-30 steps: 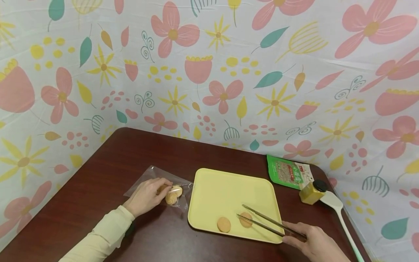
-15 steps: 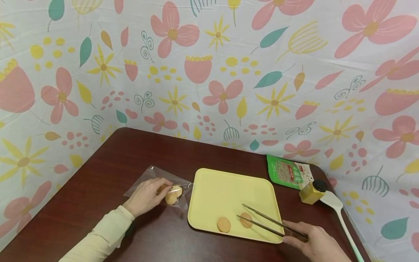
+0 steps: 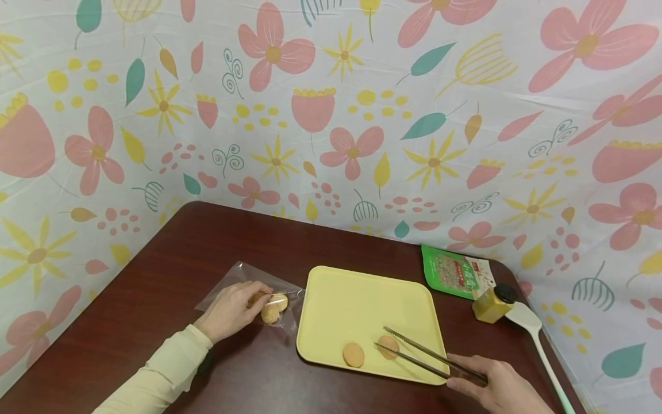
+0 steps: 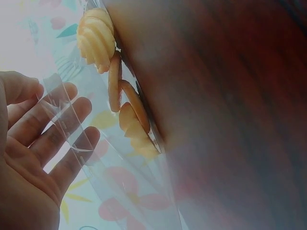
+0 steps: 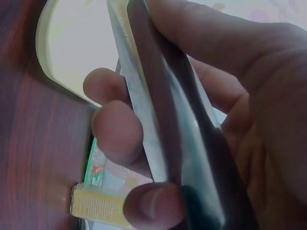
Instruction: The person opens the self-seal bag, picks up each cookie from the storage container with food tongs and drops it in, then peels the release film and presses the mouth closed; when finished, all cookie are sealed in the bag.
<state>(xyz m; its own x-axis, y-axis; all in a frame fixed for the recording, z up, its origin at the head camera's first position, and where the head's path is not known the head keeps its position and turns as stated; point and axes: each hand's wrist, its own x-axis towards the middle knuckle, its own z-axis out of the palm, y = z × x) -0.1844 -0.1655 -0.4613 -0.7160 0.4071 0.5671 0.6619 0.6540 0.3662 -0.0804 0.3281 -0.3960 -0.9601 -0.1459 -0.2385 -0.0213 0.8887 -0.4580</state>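
Note:
In the head view my left hand [image 3: 230, 307] is on a clear plastic bag [image 3: 239, 276] lying left of the tray. The left wrist view shows its thumb and forefinger pinching the film, the other fingers extended behind it. Several butter cookies [image 4: 96, 38] sit inside the bag, some swirled. My right hand [image 3: 499, 384] grips metal tongs [image 3: 429, 352] by the handle end. Their arms stand apart over a round cookie [image 3: 388, 347] on the yellow tray [image 3: 351, 305]; whether the tips touch it I cannot tell. A second round cookie [image 3: 354, 355] lies to its left on the tray.
At the back right of the dark wooden table [image 3: 248, 230] lies a green food pouch [image 3: 452, 273]. In front of it is a yellow jar [image 3: 488, 306] with a black lid, beside a white spatula [image 3: 538, 339]. A flowered cloth [image 3: 331, 115] hangs behind.
The tongs and my right hand have shifted very slightly, with the tips a little lower in the head view. My left hand, the bag and the tray are where they were.

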